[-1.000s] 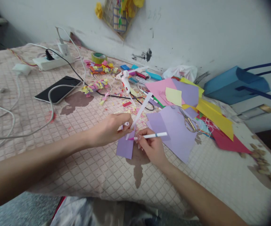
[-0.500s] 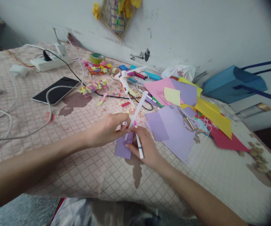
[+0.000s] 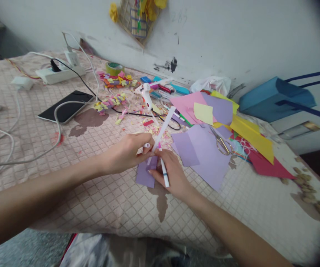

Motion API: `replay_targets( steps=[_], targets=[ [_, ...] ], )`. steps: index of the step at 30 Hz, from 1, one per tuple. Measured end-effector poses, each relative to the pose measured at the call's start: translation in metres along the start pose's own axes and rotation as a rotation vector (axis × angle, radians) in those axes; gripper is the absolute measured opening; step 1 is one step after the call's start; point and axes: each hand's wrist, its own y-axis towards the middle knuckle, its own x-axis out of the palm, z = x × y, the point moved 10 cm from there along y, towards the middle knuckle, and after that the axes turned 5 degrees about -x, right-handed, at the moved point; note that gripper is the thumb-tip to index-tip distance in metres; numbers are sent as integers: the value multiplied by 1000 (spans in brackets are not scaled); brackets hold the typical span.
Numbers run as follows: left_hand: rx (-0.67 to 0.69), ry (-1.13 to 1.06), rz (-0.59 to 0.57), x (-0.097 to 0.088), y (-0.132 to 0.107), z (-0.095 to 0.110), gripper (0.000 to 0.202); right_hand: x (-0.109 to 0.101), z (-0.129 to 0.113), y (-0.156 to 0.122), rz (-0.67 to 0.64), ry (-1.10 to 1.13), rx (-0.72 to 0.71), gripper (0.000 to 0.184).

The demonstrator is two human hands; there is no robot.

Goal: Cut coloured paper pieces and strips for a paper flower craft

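Note:
My right hand (image 3: 173,170) is closed on a white marker (image 3: 164,172) with a pink tip, which points away from me. Closed fingers of my left hand (image 3: 133,151) hold a small white marker cap (image 3: 147,145), its hollow end showing. Both hands meet at a translucent, pale straight strip (image 3: 165,125), which looks like a ruler; it slants away from me across a small purple paper piece (image 3: 145,176). The fingers cover part of the strip and the paper's upper end. My right thumb rests at the paper's right edge.
Right of my hands lie larger purple sheets (image 3: 208,159), with gold-handled scissors (image 3: 223,144) on top. Beyond are a white glue gun (image 3: 146,96), paper scraps and pens. A black tablet (image 3: 68,106), cables and a power strip (image 3: 61,74) lie left. A blue bag (image 3: 276,100) leans at right.
The far end of the pale strip has tipped very slightly. Both hands stay in the same place, with the marker and cap still held.

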Motion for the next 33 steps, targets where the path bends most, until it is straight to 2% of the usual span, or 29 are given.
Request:
replay_targets(
  steps=[10,16,21,27,33],
  targets=[
    [-16,17,-5,2,0,-1,15,-4,0,0,27,62,20,39],
    [-37,25,-24,4,0,-1,18,-25,24,-12,217,355,252,29],
    [-21,5,-25,3,0,0,15,-15,38,-18,208,558,404,16],
    [-10,3,-20,3,1,0,14,-3,35,-14,168,551,376,12],
    [-38,10,-31,4,1,-1,16,-3,30,-11,156,497,320,10]
  ],
)
